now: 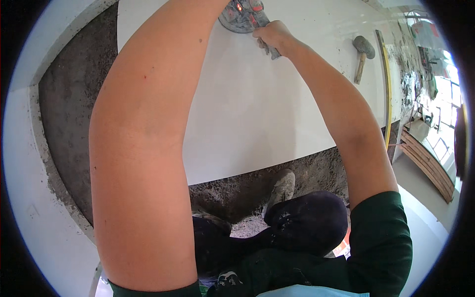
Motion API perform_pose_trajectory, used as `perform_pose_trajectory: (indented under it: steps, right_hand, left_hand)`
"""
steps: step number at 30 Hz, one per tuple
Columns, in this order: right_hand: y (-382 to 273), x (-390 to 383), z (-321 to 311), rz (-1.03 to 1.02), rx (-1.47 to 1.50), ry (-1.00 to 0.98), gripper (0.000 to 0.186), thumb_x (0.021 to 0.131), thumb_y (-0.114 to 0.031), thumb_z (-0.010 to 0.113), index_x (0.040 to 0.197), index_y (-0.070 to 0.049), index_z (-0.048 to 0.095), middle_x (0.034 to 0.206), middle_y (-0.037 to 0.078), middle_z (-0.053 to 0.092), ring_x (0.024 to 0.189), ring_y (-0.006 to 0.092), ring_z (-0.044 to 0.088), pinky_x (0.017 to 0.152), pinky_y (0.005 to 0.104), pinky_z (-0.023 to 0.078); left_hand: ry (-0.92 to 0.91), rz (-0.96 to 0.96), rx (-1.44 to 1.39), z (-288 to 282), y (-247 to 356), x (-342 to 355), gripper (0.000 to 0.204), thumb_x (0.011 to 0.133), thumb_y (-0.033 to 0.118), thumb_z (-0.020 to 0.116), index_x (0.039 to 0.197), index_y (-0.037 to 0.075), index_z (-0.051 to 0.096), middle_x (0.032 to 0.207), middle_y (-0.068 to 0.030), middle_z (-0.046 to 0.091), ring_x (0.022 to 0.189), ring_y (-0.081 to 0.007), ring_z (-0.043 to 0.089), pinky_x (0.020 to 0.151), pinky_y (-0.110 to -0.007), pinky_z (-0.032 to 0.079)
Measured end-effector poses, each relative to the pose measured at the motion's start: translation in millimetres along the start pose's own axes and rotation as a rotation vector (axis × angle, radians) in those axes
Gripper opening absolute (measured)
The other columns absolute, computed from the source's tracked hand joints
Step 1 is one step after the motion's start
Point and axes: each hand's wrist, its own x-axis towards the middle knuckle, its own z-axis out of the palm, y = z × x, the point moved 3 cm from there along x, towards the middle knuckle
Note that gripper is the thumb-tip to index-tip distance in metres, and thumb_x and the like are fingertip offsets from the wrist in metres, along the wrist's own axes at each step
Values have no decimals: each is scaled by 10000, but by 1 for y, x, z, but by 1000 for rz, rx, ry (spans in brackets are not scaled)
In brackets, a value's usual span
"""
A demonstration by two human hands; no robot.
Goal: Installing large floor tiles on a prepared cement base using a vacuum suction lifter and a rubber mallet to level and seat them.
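Observation:
A large glossy white tile [242, 123] lies in front of me over a rough grey mortar bed [237, 193]. At the top of the view, a round, dusty grey tile vibrator [238, 21] with red lit marks rests on the tile. My right hand [274, 36] is closed around its side handle, which shows below the fist. My left arm [143, 119] stretches up beside the tool and leaves the picture at the top edge, so the left hand is out of sight.
A mallet [363, 47] with a grey head and wooden handle lies on the tile at right. Beside it runs a long yellow level [386, 84]. Dark mortar [74, 99] borders a white wall at left. Wooden strips [430, 168] lie far right. My shoe [283, 185] stands at the tile's near edge.

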Motion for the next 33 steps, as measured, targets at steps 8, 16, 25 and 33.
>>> perform_pose_trajectory:
  steps: [8, 16, 25, 33]
  right_hand:
    - [-23, -25, 4, -55, -298, 243, 435, 775, -387, 765, 927, 21, 755, 916, 156, 766, 892, 294, 753, 808, 388, 598]
    - [-22, -35, 1, -84, -47, 67, 589, 883, -541, 674, 945, 42, 724, 791, 184, 736, 732, 321, 741, 715, 428, 598]
    - [-15, -13, 3, -194, -94, 3, 658, 893, -611, 644, 867, 44, 711, 703, 153, 693, 645, 270, 700, 658, 412, 570]
    - [-15, -17, 8, -173, 165, -68, 497, 929, -439, 716, 771, 23, 622, 638, 67, 588, 500, 168, 578, 448, 340, 477]
  left_hand:
    - [-56, -266, 275, 8, 7, 3, 219, 908, 105, 621, 1027, -43, 729, 1076, -237, 725, 1021, -378, 707, 895, -458, 562]
    - [551, -604, -247, 121, 9, -101, 540, 996, 386, 567, 1430, 65, 538, 1280, -212, 660, 1188, -423, 604, 1025, -520, 463]
    - [165, -494, -233, 201, 64, -132, 460, 933, 571, 604, 909, 142, 767, 872, -40, 743, 956, -275, 632, 879, -436, 418]
    - [-106, -588, -349, 186, 57, -126, 359, 922, 508, 604, 965, 203, 789, 882, -14, 754, 903, -239, 676, 926, -420, 383]
